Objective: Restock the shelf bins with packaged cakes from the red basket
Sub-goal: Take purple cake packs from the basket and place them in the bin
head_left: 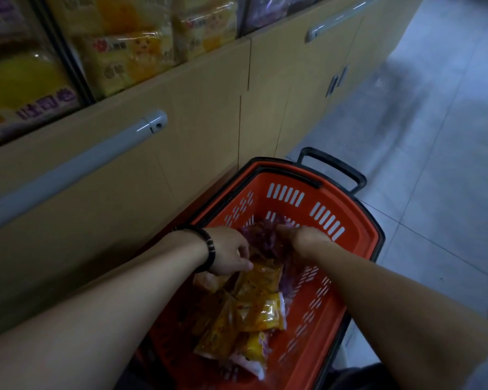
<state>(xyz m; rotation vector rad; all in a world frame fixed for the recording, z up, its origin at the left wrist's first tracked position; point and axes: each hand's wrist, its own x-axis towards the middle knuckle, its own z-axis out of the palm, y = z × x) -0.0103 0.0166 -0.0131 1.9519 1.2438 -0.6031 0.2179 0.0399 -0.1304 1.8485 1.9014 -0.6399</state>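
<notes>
The purple pack was flanked by the left hand, fingers curled on it, and right hand, fingers unseen.

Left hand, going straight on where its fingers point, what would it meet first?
The left hand would probably meet the purple plastic cake packets in the red slotted plastic basket first; its fingertips look nearly on them, though depth is unclear.

Slotted red plastic basket, glossy film cake packets, seemingly matt laminate cabinet.
</notes>
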